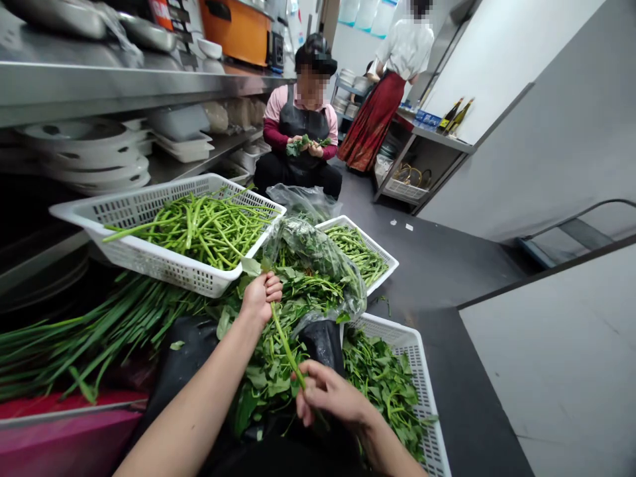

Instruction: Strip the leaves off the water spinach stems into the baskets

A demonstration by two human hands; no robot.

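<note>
My left hand [261,296] is closed round the upper part of a long green stem [284,341], with a few leaves sticking out above the fist. Lower down, my right hand [322,392] pinches the same stem between thumb and fingers. Beneath both hands lies a pile of leafy greens [268,377], partly inside a clear plastic bag [322,248]. A white basket of bare stems [209,281] stands beyond my left hand. To the right of my right hand is a white basket of leaves [422,371].
Long green stalks [109,324] lie at the left above a pink container [64,444]. A smaller white basket [390,265] holds cut stems. A person [305,126] crouches ahead, holding greens; another [387,86] stands behind. A steel shelf [99,93] runs along the left.
</note>
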